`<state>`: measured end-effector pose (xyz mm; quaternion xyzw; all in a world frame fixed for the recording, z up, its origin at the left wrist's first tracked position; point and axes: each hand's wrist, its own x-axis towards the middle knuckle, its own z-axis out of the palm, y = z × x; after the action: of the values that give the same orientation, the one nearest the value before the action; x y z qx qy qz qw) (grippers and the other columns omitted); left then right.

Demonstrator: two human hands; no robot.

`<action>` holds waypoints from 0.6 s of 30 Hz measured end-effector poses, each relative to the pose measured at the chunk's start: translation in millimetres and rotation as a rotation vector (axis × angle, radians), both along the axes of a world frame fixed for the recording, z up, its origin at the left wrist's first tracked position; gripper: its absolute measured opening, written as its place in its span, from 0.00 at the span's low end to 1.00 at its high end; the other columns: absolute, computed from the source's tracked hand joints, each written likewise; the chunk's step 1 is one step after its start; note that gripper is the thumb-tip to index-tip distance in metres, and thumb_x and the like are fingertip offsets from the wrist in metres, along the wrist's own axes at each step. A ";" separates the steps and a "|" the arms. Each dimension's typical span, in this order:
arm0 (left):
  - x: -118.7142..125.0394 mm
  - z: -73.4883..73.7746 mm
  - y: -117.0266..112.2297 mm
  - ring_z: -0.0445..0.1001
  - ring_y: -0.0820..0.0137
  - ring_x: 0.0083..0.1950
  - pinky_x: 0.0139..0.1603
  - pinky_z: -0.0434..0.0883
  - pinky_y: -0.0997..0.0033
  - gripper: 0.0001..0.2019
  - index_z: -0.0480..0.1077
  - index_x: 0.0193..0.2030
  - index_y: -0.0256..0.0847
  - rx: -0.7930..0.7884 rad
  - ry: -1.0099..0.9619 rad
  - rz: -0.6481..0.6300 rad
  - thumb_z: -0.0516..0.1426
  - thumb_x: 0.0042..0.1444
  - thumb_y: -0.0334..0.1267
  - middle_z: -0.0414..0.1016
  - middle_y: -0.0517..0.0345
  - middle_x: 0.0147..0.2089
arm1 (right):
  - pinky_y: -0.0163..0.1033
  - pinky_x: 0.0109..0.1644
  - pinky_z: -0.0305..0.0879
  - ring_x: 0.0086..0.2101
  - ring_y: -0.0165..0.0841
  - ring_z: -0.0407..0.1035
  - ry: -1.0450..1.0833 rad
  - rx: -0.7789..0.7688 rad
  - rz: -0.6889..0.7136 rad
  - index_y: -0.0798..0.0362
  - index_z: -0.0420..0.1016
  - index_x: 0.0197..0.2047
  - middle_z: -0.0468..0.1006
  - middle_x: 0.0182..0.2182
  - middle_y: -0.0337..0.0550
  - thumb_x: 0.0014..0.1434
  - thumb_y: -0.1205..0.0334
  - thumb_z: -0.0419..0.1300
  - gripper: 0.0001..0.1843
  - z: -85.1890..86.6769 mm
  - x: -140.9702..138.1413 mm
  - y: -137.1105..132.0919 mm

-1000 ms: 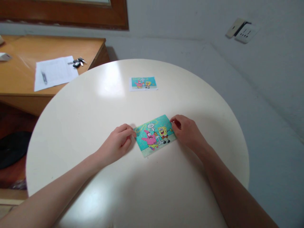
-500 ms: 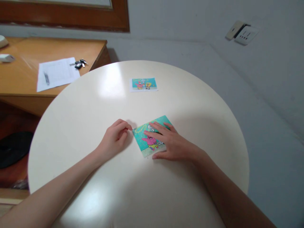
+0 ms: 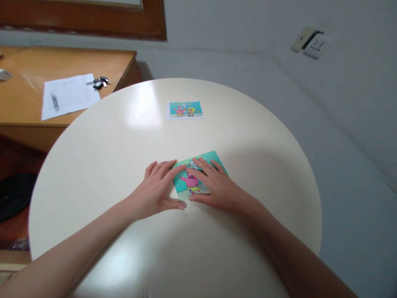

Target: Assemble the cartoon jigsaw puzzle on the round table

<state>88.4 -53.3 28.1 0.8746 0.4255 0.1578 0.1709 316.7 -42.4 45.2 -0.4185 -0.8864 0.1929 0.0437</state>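
A jigsaw puzzle with a pink starfish cartoon figure on a teal ground lies flat and slightly turned on the round white table. Over its left side reaches my left hand, fingers spread, thumb by the lower left corner and index finger across the top left. My right hand rests on the puzzle's right part with its fingers stretched apart, hiding much of the picture there. Farther back on the table lies a small printed card with a similar cartoon scene on a white margin.
Behind the table to the left stands a wooden desk. On it are a white paper sheet, a blurred pen and a bunch of keys. A wall socket is at the upper right. A black round object sits low at left.
My left hand has opened from a pinch at the puzzle's upper left corner and spread over its left side. My right hand stays on the puzzle. The whole view has shifted slightly.
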 end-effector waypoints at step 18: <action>6.8 8.4 -2.9 0.57 0.52 0.64 0.61 0.53 0.46 0.44 0.38 0.67 0.48 0.012 -0.075 0.042 0.61 0.49 0.43 0.58 0.44 0.63 | 0.57 0.65 0.45 0.65 0.48 0.43 0.006 -0.005 -0.068 0.44 0.28 0.70 0.47 0.67 0.51 0.53 0.49 0.61 0.53 3.3 65.4 18.9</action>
<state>95.1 -56.2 36.5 0.8600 0.4360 0.1967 0.1780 382.1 -23.5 48.5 -0.4479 -0.8710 0.1949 0.0519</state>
